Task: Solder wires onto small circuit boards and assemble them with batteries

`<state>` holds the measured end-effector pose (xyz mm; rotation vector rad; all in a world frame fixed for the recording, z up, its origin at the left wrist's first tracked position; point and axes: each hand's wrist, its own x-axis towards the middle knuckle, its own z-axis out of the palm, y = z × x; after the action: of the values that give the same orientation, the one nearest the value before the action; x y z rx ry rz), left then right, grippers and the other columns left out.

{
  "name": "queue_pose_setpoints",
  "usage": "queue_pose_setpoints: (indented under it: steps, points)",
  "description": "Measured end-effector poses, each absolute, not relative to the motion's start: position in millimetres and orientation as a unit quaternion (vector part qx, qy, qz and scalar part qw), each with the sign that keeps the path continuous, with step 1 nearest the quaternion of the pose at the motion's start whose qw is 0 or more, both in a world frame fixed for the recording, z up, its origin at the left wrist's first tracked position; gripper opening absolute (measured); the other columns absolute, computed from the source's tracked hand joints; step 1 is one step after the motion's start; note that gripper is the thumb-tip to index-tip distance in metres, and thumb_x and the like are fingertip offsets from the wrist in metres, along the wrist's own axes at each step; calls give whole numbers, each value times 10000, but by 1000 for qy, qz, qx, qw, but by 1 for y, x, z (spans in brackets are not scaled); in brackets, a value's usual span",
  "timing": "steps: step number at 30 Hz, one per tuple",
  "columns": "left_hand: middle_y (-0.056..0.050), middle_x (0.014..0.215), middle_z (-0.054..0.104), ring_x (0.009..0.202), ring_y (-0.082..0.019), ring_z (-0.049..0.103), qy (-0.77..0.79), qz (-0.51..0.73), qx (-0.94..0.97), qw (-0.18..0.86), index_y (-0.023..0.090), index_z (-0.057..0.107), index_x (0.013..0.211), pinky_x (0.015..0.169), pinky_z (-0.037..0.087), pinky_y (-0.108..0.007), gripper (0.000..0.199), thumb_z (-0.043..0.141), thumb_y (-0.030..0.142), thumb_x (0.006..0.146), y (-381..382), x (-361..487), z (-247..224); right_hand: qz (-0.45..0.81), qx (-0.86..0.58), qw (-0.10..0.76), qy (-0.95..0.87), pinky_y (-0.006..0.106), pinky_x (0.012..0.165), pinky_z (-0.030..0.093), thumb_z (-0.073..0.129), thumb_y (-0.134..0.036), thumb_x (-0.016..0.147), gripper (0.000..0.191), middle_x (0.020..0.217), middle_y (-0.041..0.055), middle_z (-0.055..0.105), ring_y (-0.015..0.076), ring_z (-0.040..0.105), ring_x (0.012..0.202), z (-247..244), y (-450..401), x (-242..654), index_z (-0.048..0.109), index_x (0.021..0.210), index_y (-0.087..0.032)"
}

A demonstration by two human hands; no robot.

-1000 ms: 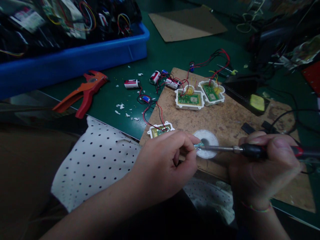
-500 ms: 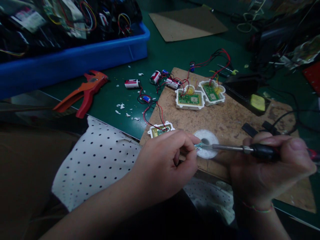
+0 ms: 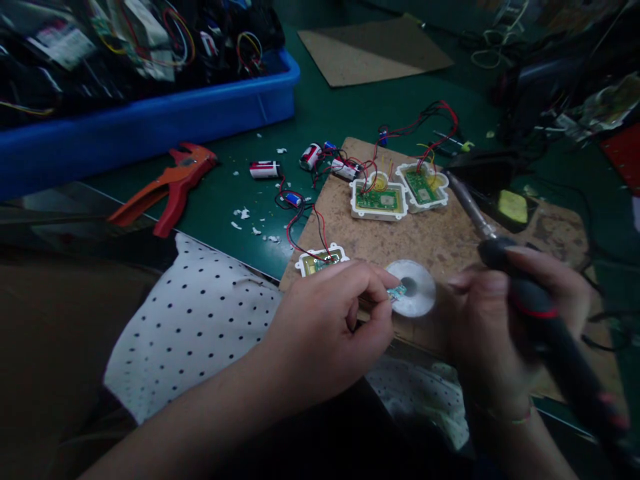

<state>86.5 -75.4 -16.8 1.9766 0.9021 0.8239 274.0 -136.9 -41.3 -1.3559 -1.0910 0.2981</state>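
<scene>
Left hand (image 3: 333,327) is pinching a little circuit board (image 3: 399,292), right hand (image 3: 493,333) is holding a soldering iron (image 3: 533,300) off it; can't tell what's done or left.

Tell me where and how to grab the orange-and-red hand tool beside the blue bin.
Probably best around the red handle and orange handle together, near where they meet, coming from the near side: they splay toward the near edge of the green table, while the blue bin crowds the far side.

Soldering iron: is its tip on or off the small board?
Off: the soldering iron points away from the small board in the left hand.
</scene>
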Motion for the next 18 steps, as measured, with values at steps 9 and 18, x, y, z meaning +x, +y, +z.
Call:
queue_pose_setpoints:
  steps: [9, 18]
  points:
    - [80, 1027, 742, 578, -30, 516, 354, 318, 783, 400, 192, 600, 802, 579, 444, -194, 128, 665, 85, 830, -75, 87, -19, 233, -542, 595, -545, 414, 947, 575, 820, -111, 688, 733, 1223, 32, 632, 220, 662, 1068, -43, -126, 265, 564, 1335, -341]
    - [-10, 1084, 727, 504, -31, 460, 385, 394, 758, 350, 187, 655, 975, 484, 379, -225, 111, 685, 172, 870, -70, 77, -16, 246, -544, 600, -533, 436, 1041, 521, 816, -98, 671, 760, 1293, 13, 609, 221, 645, 1125, -47, -125, 267, 552, 1337, -350]
